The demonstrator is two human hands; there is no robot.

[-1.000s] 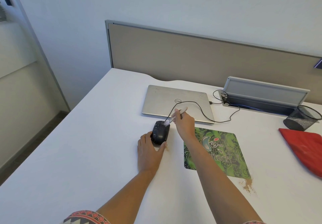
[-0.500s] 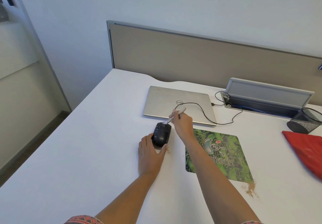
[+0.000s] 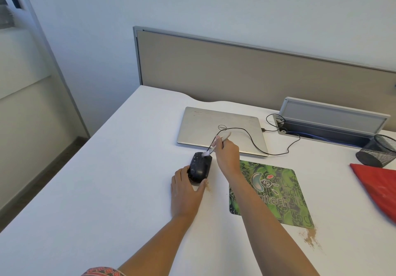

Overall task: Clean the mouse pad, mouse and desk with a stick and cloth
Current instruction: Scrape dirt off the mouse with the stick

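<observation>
Head view: we note our left hand (image 3: 185, 192) clasping the black, dust-flecked mouse (image 3: 199, 167), right hand (image 3: 228, 155) pinching the white stick (image 3: 216, 143) against it.

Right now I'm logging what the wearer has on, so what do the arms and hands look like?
Both forearms are bare, and the left hand and right hand wear no gloves; no rings or watch can be made out. The only clothing in view is a patterned sleeve edge in red, orange and dark tones at the bottom of the frame.
</observation>
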